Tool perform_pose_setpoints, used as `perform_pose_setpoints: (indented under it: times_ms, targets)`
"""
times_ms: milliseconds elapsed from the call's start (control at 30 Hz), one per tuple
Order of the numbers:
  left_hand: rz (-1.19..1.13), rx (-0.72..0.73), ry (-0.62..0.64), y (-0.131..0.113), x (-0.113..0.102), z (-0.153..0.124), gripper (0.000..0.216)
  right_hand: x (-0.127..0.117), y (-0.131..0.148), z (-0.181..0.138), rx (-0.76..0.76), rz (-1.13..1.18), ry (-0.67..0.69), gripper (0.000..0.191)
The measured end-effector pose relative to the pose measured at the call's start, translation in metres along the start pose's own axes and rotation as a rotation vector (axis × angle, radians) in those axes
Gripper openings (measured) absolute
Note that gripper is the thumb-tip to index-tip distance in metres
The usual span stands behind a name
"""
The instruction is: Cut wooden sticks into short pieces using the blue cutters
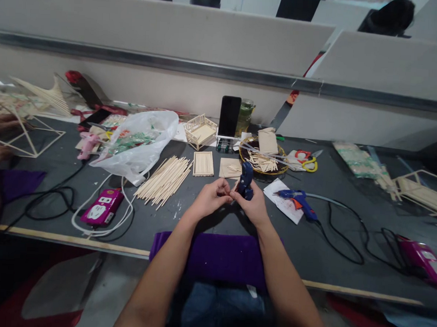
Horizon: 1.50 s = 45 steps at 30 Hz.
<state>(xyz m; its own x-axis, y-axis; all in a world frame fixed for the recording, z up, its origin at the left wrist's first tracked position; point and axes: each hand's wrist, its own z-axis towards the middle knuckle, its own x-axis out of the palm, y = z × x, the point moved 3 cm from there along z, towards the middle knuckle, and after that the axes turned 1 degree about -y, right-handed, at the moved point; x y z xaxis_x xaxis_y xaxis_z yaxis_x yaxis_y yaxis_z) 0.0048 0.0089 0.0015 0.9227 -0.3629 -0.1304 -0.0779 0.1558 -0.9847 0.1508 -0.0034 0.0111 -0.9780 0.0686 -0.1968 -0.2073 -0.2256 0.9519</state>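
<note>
My right hand [252, 204] is wrapped around a dark blue hand tool [245, 182], whose exact kind I cannot make out. Close beside it, my left hand [213, 197] has its fingertips pinched together. What sits between those fingers is too small to tell, though a bit of pale wood shows near the tool. Just beyond my hands lie a square board [230, 168] with short stick pieces and a small tray-like panel of sticks [203, 163]. Loose wooden sticks [164, 180] are heaped to the left. A blue glue gun [299, 201] rests on white paper [282, 206] at right.
A basket [284, 168] of cut sticks, scissors [308, 161], a phone [229, 116] and a small stick-built model [200, 132] stand toward the back. Left are a plastic bag [139, 140] and a magenta power strip [102, 206] with cables. A co-worker's hand [3, 123] holds a stick frame.
</note>
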Motion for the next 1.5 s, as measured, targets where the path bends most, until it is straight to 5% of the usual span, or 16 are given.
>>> perform_pose_setpoints:
  times_ms: [400, 933, 1233, 1500]
  targets:
    - [-0.385, -0.237, -0.088, 0.011, 0.009, 0.006, 0.035, 0.0, -0.011, 0.0, 0.146, 0.175, -0.252, 0.028]
    - [-0.353, -0.103, -0.398, 0.006, -0.001, 0.007, 0.025, -0.01, -0.007, -0.001, -0.016, -0.044, -0.325, 0.022]
    - [-0.252, 0.005, -0.582, 0.004, -0.02, 0.004, 0.022, -0.002, -0.009, -0.003, -0.127, -0.698, 0.048, 0.037]
    - [-0.022, 0.133, -0.566, -0.003, -0.021, 0.001, 0.016, 0.002, -0.008, -0.005, -0.216, -0.822, 0.046, 0.038]
